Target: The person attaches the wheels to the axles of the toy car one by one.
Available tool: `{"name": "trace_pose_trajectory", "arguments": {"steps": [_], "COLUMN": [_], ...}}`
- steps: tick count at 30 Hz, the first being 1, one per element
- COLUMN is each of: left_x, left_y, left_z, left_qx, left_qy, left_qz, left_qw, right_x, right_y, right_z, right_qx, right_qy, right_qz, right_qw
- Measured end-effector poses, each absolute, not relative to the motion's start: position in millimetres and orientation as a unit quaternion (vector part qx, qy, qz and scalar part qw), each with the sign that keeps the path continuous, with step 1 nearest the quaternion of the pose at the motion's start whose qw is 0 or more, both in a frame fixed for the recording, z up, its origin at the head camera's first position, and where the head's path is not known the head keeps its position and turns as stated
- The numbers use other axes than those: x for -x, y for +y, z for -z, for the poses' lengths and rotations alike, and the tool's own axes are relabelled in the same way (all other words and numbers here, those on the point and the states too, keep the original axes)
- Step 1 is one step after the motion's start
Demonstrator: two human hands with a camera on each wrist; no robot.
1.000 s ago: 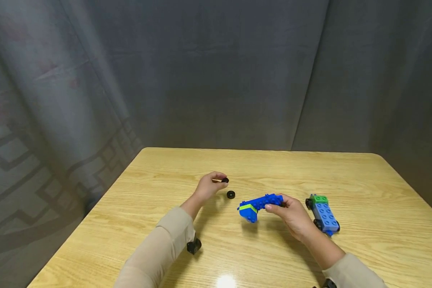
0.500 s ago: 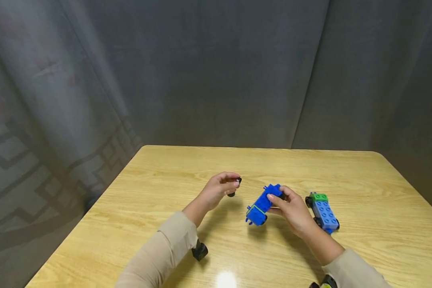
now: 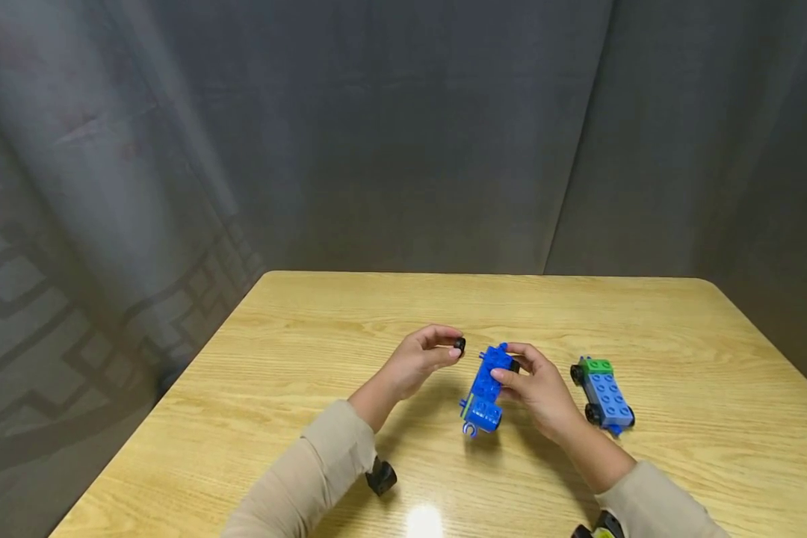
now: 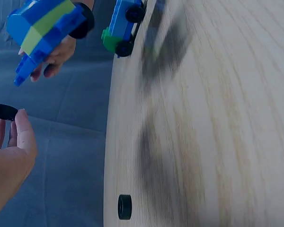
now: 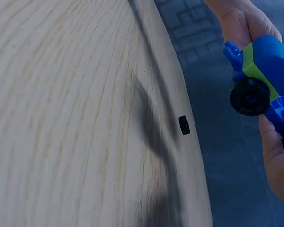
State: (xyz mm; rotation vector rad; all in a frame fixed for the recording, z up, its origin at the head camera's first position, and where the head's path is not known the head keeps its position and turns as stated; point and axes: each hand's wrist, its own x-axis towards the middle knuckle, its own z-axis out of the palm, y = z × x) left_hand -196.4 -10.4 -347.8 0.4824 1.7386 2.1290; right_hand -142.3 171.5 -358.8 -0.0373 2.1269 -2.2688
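My left hand (image 3: 413, 365) pinches a small black toy wheel (image 3: 459, 346) between thumb and fingers, above the table. Just right of it, my right hand (image 3: 543, 392) grips a blue toy car (image 3: 487, 386) built of blocks, with a lime-green strip across it. The car is raised and tilted, its hook end pointing toward me. A black wheel (image 5: 250, 96) is mounted on the side seen in the right wrist view; the left side faces the pinched wheel, with a gap between. A second loose wheel (image 4: 125, 207) lies on the table, hidden behind the left hand in the head view.
Another toy car (image 3: 605, 396), light blue and green with black wheels, stands on the wooden table (image 3: 309, 329) to the right of my right hand. Grey curtains (image 3: 403, 149) hang behind the table's far edge. Wrist camera mounts (image 3: 381, 477) hang under the sleeves.
The left hand has lifted its wheel from beside the loose one and moved right, toward the car. The right hand has turned the blue car so its hook end points nearer to me.
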Motion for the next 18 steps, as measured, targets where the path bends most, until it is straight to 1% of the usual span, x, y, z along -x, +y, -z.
{"name": "trace_pose_trajectory", "arguments": {"steps": [7, 18], "left_x": [192.0, 190.0], "left_y": [-4.4, 1.7], "left_z": [348.7, 350.7], "left_qx": [-0.189, -0.181], "left_qy": [0.631, 0.643], "left_qz": [-0.731, -0.722], "left_qw": [0.177, 0.182], "right_x": [141.7, 140.8], "right_y": [171.1, 169.9], "right_z": [358.1, 359.8], "right_qx": [0.011, 0.026], "right_qy": [0.684, 0.683], "right_qz": [0.73, 0.73], "right_qw": [0.012, 0.012]}}
